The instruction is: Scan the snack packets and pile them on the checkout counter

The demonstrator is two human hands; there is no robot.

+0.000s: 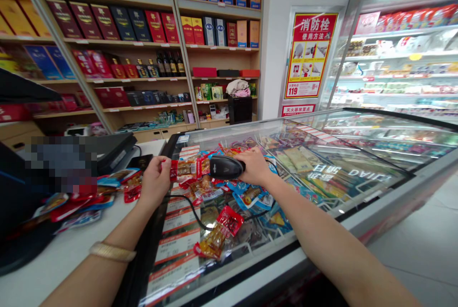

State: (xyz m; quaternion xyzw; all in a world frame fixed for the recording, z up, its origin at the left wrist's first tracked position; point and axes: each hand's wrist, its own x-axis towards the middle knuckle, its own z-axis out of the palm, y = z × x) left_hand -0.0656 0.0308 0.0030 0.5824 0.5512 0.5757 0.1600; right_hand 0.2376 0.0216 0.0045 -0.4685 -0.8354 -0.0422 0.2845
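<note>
My left hand (156, 179) pinches one end of a red-ended snack packet (185, 168) whose clear middle shows brown food and a barcode. Gripped in my right hand (256, 166) is a black barcode scanner (226, 167), its head pointing left at the packet and close against it. A black cable (189, 203) loops below the scanner. Under both hands, a heap of red and blue snack packets (250, 195) lies on the glass lid of a chest freezer (246, 254). One red and clear packet (220, 233) lies apart, closer to me.
At left, more snack packets (89, 197) lie on the white counter (82, 250) beside a dark checkout machine (110, 154). Shelves of boxed bottles (132, 23) line the back wall. A lit display fridge (404, 64) stands at right.
</note>
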